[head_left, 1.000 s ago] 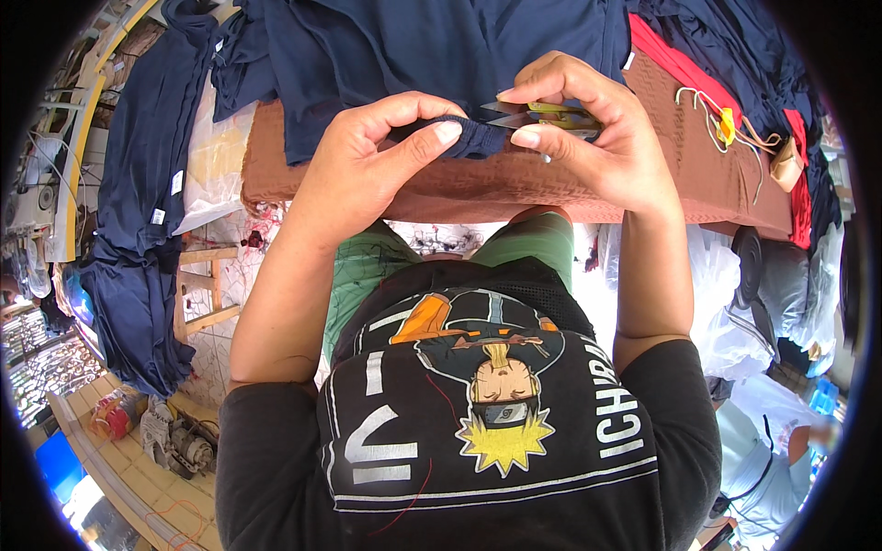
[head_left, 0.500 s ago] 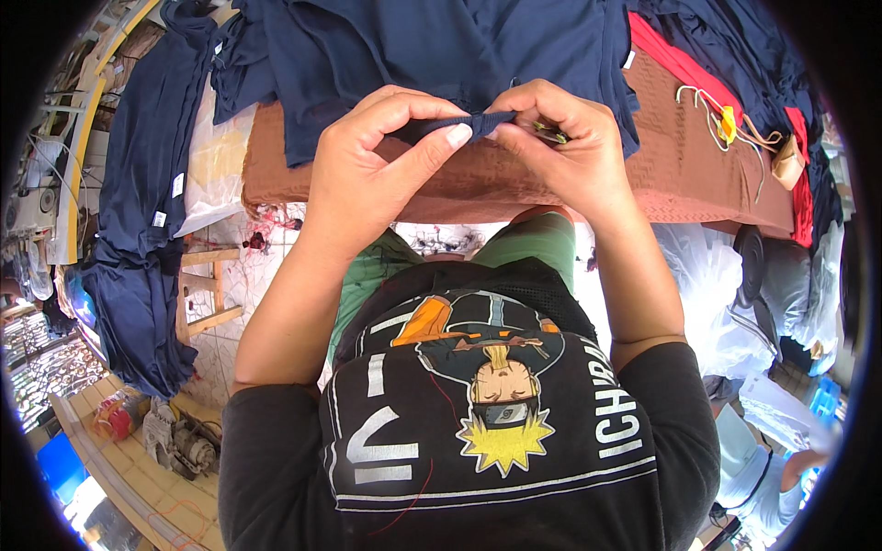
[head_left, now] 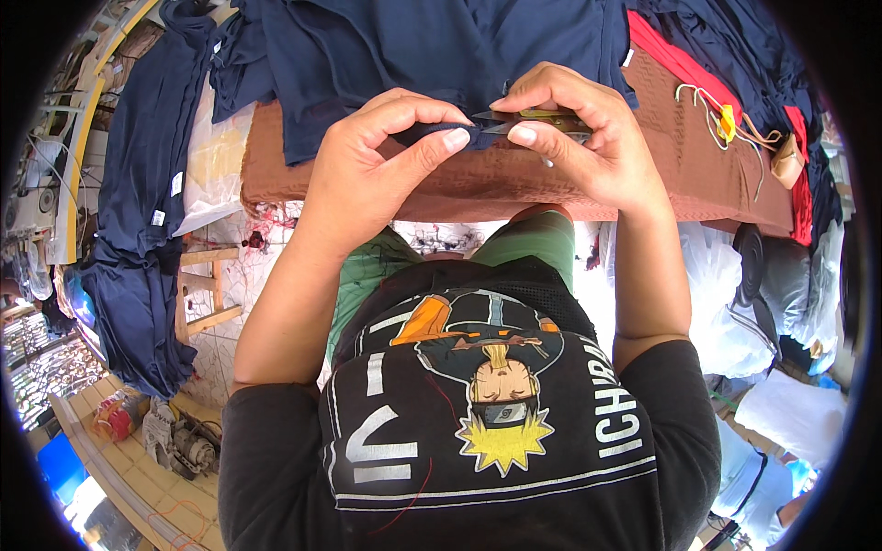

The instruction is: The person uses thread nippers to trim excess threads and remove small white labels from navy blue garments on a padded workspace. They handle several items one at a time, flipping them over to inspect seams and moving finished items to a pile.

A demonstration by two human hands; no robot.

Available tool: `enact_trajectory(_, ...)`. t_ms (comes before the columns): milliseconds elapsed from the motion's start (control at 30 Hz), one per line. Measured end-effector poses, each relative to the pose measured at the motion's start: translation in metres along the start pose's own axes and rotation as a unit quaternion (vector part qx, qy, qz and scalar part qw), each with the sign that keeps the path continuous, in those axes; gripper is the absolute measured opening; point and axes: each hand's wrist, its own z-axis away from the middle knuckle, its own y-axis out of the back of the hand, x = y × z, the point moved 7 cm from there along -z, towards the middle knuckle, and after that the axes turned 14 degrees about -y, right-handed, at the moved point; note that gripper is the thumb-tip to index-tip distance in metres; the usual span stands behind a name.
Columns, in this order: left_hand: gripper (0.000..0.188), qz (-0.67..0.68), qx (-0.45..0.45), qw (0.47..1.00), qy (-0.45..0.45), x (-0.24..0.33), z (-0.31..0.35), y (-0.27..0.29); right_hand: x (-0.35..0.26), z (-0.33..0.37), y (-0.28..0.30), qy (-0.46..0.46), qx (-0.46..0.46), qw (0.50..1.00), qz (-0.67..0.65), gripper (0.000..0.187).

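A navy blue garment (head_left: 395,46) lies spread over the brown cloth-covered table in front of me. My left hand (head_left: 363,170) pinches a folded edge of it between thumb and forefinger. My right hand (head_left: 602,138) is closed round a pair of thread snips (head_left: 556,118) with a yellowish-green body. The two pointed blades are apart and face left, their tips at the pinched edge close to my left fingertips. Whether the blades touch a thread is too small to tell.
Brown cloth (head_left: 280,174) covers the table. To the left hangs another navy garment (head_left: 138,165); a wooden frame (head_left: 211,285) stands below. At right lie red fabric (head_left: 684,64), pale cords with a yellow piece (head_left: 728,124), and clear plastic bags (head_left: 698,275). Another person's light clothing (head_left: 749,477) shows lower right.
My right hand has let go of the garment edge and drawn slightly right. The snips, mostly hidden in that palm before, now point at the edge. My left hand keeps its pinch.
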Motion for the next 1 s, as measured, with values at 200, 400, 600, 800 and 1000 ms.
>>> enact_trajectory(200, 0.013, -0.009, -0.008, 1.0, -0.005, 0.001, 0.0, -0.001, 0.0, -0.003, -0.004, 0.002, -0.016, 1.0, -0.006, 0.017)
enact_trajectory(400, 0.013, -0.004, -0.01, 1.0, 0.007, 0.001, 0.0, -0.001, 0.002, -0.002, -0.001, -0.03, -0.012, 0.999, -0.014, 0.015)
enact_trajectory(600, 0.01, 0.005, -0.001, 1.0, 0.007, -0.002, 0.003, 0.001, 0.008, 0.001, -0.008, -0.076, -0.041, 0.996, 0.008, 0.021)
enact_trajectory(800, 0.017, 0.01, 0.059, 0.995, -0.077, 0.009, -0.007, 0.022, 0.015, 0.006, -0.005, -0.047, 0.043, 0.996, -0.057, 0.016)
enact_trajectory(1000, 0.043, -0.083, 0.028, 0.996, -0.007, 0.005, -0.02, 0.016, 0.013, 0.007, -0.002, -0.044, 0.064, 0.995, -0.068, 0.015)
